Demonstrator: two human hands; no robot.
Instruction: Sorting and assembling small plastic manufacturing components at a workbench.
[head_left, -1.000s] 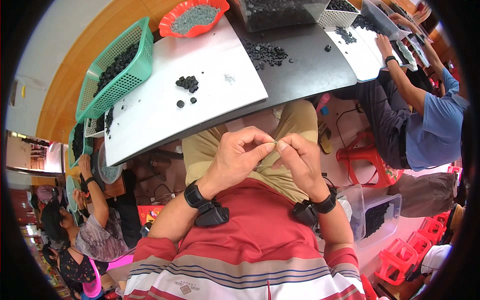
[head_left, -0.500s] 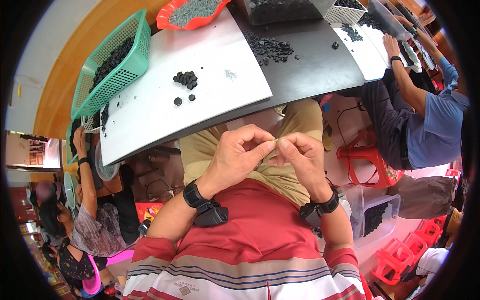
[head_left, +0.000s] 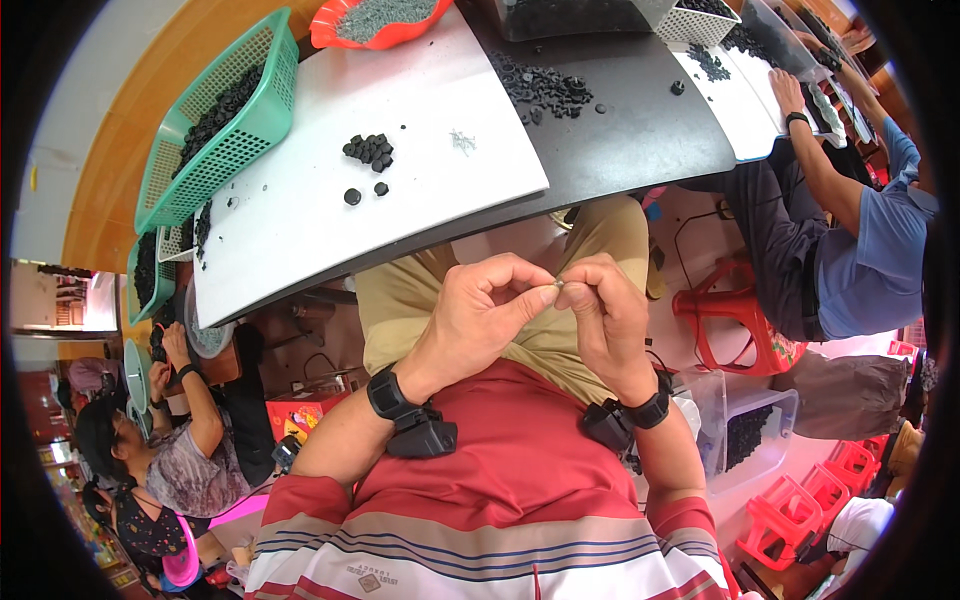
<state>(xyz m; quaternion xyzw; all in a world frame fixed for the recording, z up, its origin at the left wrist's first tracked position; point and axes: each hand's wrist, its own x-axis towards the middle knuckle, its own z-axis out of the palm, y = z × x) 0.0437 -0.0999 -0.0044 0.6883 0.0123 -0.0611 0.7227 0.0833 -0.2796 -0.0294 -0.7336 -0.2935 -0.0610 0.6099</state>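
Over my lap, my left hand [head_left: 480, 315] and my right hand [head_left: 605, 312] meet fingertip to fingertip. Both pinch a tiny greyish piece [head_left: 558, 284] between thumbs and forefingers; it is too small to name. On the white board [head_left: 440, 170] ahead lies a small heap of black rounded parts [head_left: 371, 151], with two more single black parts [head_left: 353, 197] just nearer to me. A sprinkle of thin clear-grey bits [head_left: 463, 142] lies to the right of the heap.
A green basket [head_left: 262, 115] of black parts stands at the board's left. A red scalloped bowl [head_left: 380, 40] holds grey bits at the back. Loose black parts [head_left: 545, 88] cover some of the dark table [head_left: 640, 140]. Co-workers sit on both sides; a red stool [head_left: 715, 310] stands right.
My right fingers have curled and shifted slightly at the pinch, and the tiny piece shows more. At left, a co-worker's hand has drawn back from the basket area.
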